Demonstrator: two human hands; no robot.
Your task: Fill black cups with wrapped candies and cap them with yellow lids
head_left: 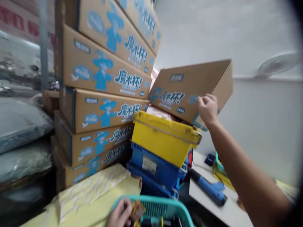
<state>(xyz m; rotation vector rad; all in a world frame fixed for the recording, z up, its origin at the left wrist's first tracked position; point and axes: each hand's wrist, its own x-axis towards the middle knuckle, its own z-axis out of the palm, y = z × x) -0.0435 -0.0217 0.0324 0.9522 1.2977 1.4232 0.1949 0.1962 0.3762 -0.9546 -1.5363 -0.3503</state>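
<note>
Overhead, right hand (207, 108) clasping the tilted cardboard carton (189, 91) by its lower corner

Soft daylight, bowed edges

Flat daylight comes from the left, where the street (21, 72) is washed out and blurred. The white wall (255, 37) looks pale and even. A dark shadow lies beneath the raised carton (189, 91). The wide lens bows the stacked cartons (101, 69) and blackens the right rim, and the left hand (119, 214) turns soft at the bottom edge
</note>
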